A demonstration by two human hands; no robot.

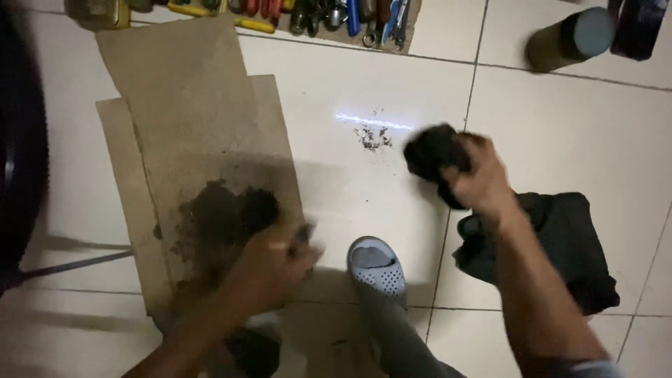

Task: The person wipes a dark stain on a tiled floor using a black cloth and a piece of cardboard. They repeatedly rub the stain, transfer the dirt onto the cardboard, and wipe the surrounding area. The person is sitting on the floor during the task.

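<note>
Hands over a tiled floor: right hand (479, 178) closed around a crumpled black cloth wad (430, 155).
Left hand (276, 262), blurred, pinches a small slender object above stained brown cardboard (189, 140); the wad is raised right of it, nearest the right hand.

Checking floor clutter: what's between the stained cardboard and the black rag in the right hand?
Head view: pale floor tile with a small scatter of dark crumbs lies between the cardboard and the black rag in the right hand.
</note>
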